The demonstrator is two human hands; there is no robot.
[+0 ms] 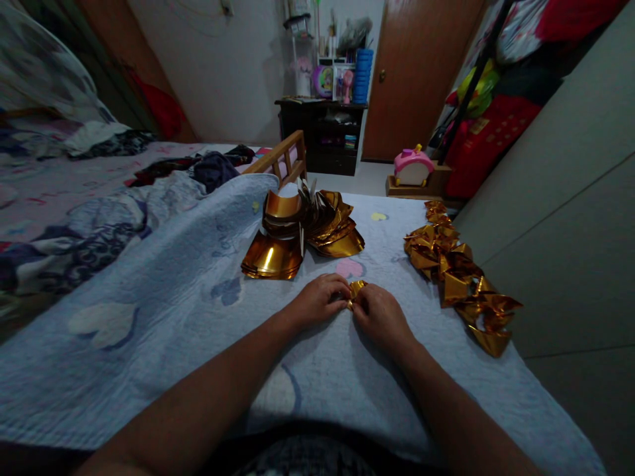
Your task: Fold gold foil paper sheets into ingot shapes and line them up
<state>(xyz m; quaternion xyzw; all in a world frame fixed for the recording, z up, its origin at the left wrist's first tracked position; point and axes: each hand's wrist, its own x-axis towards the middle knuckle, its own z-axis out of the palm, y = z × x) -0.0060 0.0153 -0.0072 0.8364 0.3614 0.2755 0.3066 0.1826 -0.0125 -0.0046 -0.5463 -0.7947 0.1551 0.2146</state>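
A small piece of gold foil paper (356,289) is pinched between both my hands on the light blue quilt (163,317). My left hand (320,299) is closed on its left side. Closed on the right side is my right hand (380,314). Just beyond my hands lies a stack of flat and curled gold sheets (297,231). Along the quilt's right edge runs a row of folded gold paper pieces (459,274).
A bed with rumpled clothes (99,198) lies to the left, with a wooden rail (282,155) at its end. A grey cabinet wall (570,218) stands close on the right. Farther off are a dark shelf unit (325,132), a brown door (417,73) and a pink toy (413,165).
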